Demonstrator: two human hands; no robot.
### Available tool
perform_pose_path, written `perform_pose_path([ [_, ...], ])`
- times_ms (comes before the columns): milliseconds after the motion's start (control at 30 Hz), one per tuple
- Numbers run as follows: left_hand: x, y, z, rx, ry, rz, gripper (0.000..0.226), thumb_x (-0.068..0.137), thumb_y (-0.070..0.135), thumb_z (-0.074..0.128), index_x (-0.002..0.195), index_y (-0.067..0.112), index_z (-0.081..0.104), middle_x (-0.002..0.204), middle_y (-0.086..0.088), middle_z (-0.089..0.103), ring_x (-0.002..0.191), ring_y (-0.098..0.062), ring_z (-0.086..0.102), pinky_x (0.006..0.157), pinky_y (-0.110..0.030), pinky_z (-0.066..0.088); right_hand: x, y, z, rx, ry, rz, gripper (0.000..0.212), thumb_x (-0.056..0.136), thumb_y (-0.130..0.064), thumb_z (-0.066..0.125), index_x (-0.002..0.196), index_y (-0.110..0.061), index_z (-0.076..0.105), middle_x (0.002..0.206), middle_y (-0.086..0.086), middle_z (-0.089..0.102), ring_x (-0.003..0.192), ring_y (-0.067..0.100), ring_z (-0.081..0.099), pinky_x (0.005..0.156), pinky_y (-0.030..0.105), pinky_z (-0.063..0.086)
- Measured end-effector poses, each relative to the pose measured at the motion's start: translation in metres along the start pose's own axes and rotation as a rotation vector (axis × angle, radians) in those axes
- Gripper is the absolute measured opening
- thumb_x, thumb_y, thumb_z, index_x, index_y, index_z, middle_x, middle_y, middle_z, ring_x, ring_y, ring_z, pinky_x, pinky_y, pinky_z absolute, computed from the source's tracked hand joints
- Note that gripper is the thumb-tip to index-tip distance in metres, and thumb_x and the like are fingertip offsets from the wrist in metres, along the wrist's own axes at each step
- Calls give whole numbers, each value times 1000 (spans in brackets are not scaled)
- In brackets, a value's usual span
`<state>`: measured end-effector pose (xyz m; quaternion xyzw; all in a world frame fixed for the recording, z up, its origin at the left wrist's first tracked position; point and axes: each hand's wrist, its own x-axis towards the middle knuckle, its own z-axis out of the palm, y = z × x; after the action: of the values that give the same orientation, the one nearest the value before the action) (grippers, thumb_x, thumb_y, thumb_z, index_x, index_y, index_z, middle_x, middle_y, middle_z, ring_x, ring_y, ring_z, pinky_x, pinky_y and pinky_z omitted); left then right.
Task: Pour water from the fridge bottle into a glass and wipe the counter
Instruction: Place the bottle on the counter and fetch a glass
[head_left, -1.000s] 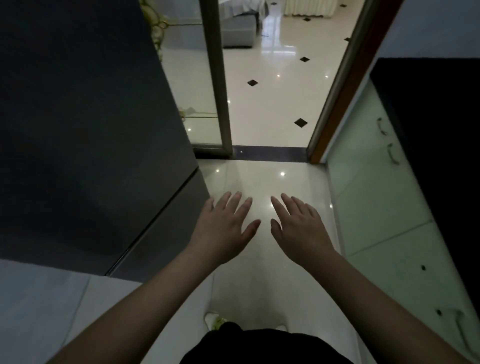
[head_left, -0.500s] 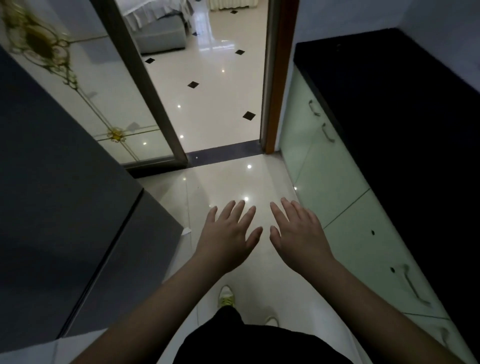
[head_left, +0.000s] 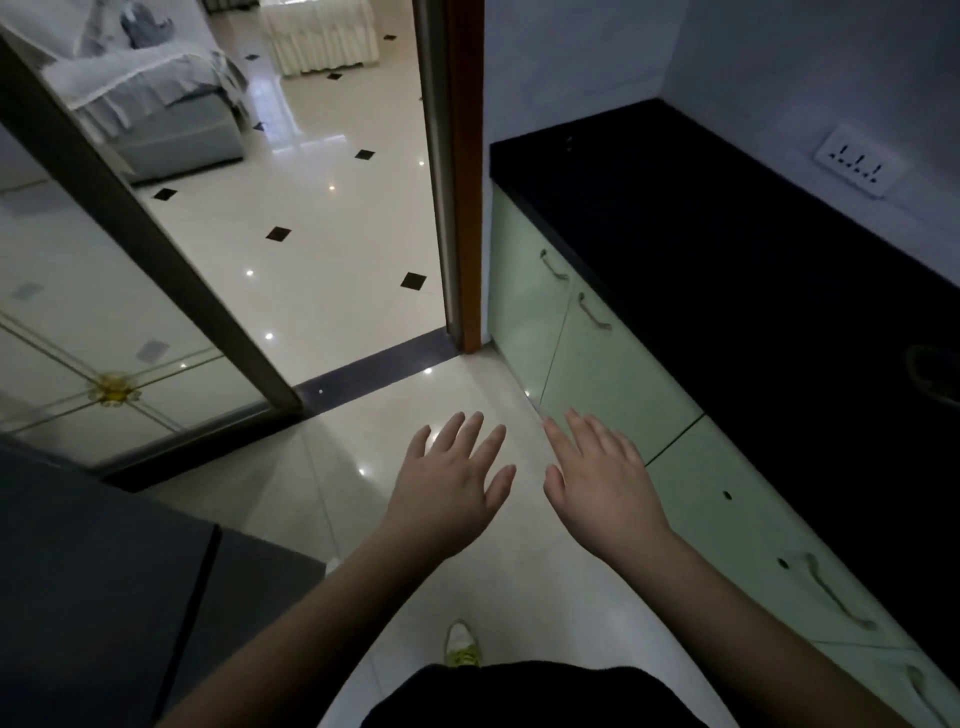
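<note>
Both hands (head_left: 524, 488) spread empty; counter (head_left: 727, 270) to their right.

No readable text, label or number anywhere (wall socket (head_left: 857, 162) unmarked).

Both bare forearms stretched forward side by side, left hand (head_left: 451, 486) and right hand (head_left: 602, 480) palms down, fingers spread and empty, thumbs pointing inward, near each other but not touching
</note>
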<state>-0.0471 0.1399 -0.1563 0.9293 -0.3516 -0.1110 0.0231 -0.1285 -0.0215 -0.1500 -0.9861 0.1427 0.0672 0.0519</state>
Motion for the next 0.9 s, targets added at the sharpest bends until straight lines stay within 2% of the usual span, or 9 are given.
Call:
perform_pose_path([
  [67,15,-12,-6,22,21,36,61,100,59,13,156,33,13,164,2,13,151,-18,6,120,-43,6,13,-7,-4,15,22,59,56,90,-35,34,142,-20,47,146,9,48,134,27,45,108,45,36],
  [133,30,-21,-13,32,21,63,61,100,59,13,156,33,12,164,2,12,152,-18,6,121,-43,7,25,-9,-6,27,36,88,55,88,-34,38,139,-19,50,143,9,51,132,28,48,106,46,38],
  [233,51,-29,-21,30,11,97,62,100,59,11,156,33,11,165,2,10,152,-19,5,122,-45,8,40,-8,-10,31,35,97,55,95,-32,40,148,-20,37,153,8,38,141,26,34,114,44,27],
  [367,81,-34,-28,38,24,130,62,100,59,13,156,32,13,164,1,12,152,-20,6,121,-45,7,66,-1,-16,36,36,133,60,91,-34,30,149,-20,35,154,9,36,142,26,33,114,45,26],
  [567,141,-31,-42,59,28,164,62,100,59,11,156,32,12,164,1,12,152,-20,5,122,-46,7,112,26,-17,58,12,133,58,99,-35,27,155,-24,14,162,5,16,148,22,14,120,41,13],
  [900,253,-23,-73,63,33,187,62,99,61,12,155,34,12,164,3,14,151,-19,5,121,-46,6,208,79,-41,93,29,149,59,100,-36,29,155,-25,10,162,3,12,149,20,10,119,39,9],
])
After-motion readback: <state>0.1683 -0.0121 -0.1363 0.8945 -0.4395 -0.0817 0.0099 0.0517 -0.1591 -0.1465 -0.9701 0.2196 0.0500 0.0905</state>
